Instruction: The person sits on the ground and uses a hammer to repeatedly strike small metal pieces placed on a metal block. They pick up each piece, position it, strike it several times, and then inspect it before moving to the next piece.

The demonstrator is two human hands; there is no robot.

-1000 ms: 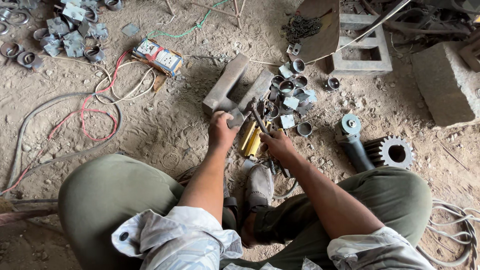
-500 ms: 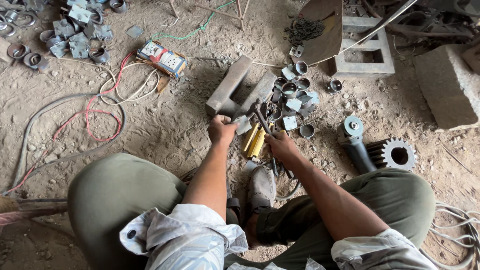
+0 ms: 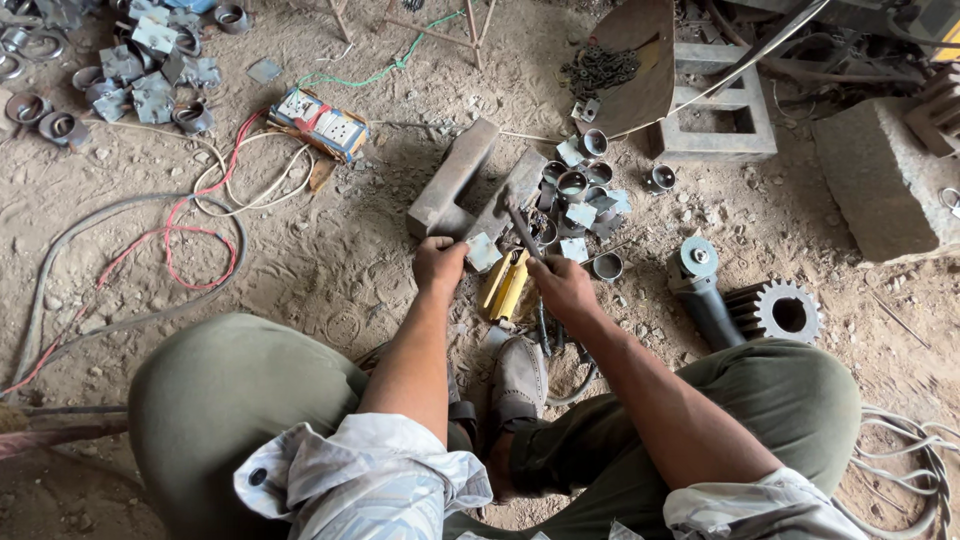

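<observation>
**Figure: Striking a small plate on a steel block, seen from the head camera**

The person sits on the dirt floor [image 3: 300, 270], knees spread, both hands working just in front of a shoe [image 3: 518, 378]. The left hand [image 3: 438, 264] is closed around the near edge of a small grey plate [image 3: 483, 252], pinching it between thumb and fingers so that it lies against the end of a steel block [image 3: 452, 180]. The right hand [image 3: 562, 287] is wrapped fully shut around the handle of a hammer [image 3: 520, 222], whose head stands over the block's neighbouring bar, just beside the plate. A yellow tool [image 3: 503, 287] lies between the two hands (its kind cannot be told from this view).

To do the step well, by judgement: the plate should sit flat on the block, the left fingers kept back from the struck spot, and the blow should fall square and short rather than swung wide, since the holding hand is close by. A firm pinch stops the plate from skipping.

Around the work: a pile of rings and plates [image 3: 580, 195] just beyond the hammer, an angle grinder [image 3: 700, 285] and a gear [image 3: 785, 312] to the right, a socket box [image 3: 320, 122] with red and white cables [image 3: 200, 225] to the left, and more metal parts [image 3: 140, 75] at the far left.
</observation>
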